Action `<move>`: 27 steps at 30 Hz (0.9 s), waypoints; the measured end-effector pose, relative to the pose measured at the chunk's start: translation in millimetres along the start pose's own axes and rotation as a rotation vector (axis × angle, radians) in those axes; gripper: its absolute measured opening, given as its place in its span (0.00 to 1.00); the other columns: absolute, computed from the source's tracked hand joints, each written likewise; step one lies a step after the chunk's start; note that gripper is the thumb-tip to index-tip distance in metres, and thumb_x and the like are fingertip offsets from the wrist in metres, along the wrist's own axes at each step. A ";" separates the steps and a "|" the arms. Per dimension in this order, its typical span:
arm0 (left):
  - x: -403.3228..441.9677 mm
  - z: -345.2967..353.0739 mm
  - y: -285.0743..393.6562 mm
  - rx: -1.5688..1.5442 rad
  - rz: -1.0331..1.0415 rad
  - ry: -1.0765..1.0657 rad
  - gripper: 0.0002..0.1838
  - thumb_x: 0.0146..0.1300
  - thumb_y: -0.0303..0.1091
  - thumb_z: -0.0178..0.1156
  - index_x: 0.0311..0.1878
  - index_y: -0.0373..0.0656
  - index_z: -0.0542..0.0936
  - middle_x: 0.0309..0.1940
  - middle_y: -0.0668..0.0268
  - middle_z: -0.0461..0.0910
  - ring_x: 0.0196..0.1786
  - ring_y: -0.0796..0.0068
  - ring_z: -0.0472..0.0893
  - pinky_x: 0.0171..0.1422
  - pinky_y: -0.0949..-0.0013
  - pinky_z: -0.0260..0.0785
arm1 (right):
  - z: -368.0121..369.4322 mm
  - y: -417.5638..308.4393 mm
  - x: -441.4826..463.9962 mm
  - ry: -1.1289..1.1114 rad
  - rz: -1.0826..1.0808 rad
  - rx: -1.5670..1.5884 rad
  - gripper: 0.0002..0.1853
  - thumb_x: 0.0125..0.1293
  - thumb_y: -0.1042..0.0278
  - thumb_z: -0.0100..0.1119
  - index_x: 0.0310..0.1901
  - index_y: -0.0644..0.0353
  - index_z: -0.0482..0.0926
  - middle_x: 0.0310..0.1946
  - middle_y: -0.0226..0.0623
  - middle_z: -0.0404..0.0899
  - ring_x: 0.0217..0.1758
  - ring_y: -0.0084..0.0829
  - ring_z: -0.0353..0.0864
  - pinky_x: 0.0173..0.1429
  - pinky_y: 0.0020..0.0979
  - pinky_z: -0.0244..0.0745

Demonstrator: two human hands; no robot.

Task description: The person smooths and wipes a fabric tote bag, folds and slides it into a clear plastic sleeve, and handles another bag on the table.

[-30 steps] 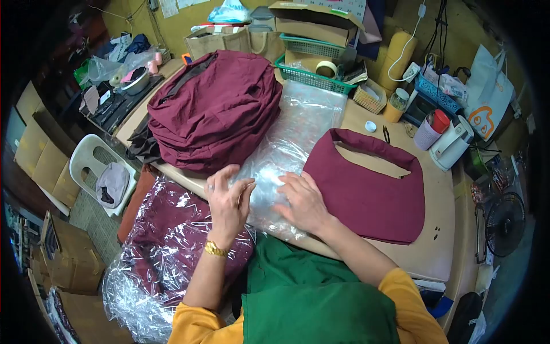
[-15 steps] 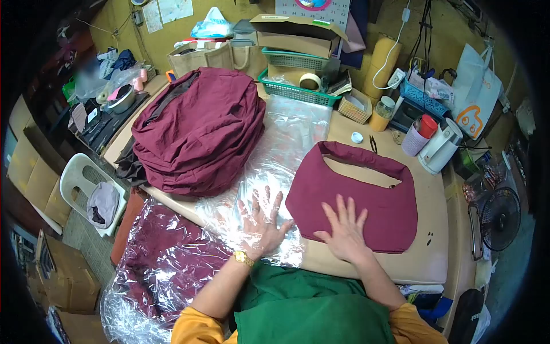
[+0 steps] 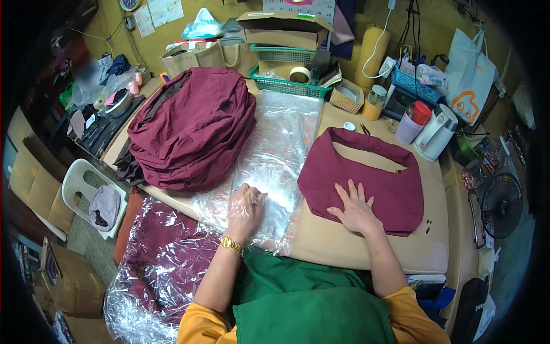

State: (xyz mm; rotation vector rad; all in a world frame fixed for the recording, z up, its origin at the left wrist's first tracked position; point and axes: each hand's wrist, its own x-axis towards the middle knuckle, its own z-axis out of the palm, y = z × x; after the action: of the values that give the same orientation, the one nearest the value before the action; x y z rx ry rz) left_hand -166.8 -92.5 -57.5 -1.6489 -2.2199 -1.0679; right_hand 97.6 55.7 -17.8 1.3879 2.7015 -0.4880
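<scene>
Bag (image 3: 385, 194) lay flat, right of counter (image 3: 421, 258), strap (image 3: 375, 143) pointing far. Right hand (image 3: 358, 213) on it, fingers (image 3: 352, 192) spread, holding nothing. Left hand (image 3: 246, 212) curled at plastic (image 3: 275, 155), long axis near-to-far; grip unclear.

White kettle (image 3: 433, 136) beside a lilac cup (image 3: 407, 130); black fan (image 3: 502, 205) — far right; grey cloth (image 3: 106, 202) on white chair (image 3: 73, 195).

The calendar (image 3: 322, 7) on the far wall carries printed date numbers, those in its lowest visible row in the twenties. At far right, the white carrier bag (image 3: 465, 80) bears an orange smiling-face logo; its lettering and the black bag's (image 3: 471, 304) white print, near right, stay too small to read surely.
</scene>
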 end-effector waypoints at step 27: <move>-78.4 -24.7 -3.5 -0.159 -0.274 0.210 0.37 0.55 0.12 0.52 0.72 0.41 0.70 0.57 0.46 0.81 0.53 0.50 0.85 0.55 0.59 0.79 | 86.8 -178.2 10.6 -0.035 -0.644 -0.062 0.34 0.70 0.51 0.51 0.77 0.49 0.60 0.83 0.43 0.40 0.83 0.65 0.33 0.72 0.81 0.36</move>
State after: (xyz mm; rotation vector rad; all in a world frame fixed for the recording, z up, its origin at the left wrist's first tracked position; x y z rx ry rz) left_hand -147.4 -168.4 -82.7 -1.2389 -2.3148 -1.4460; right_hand -59.0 -59.6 -57.8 0.4563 3.0566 -0.4422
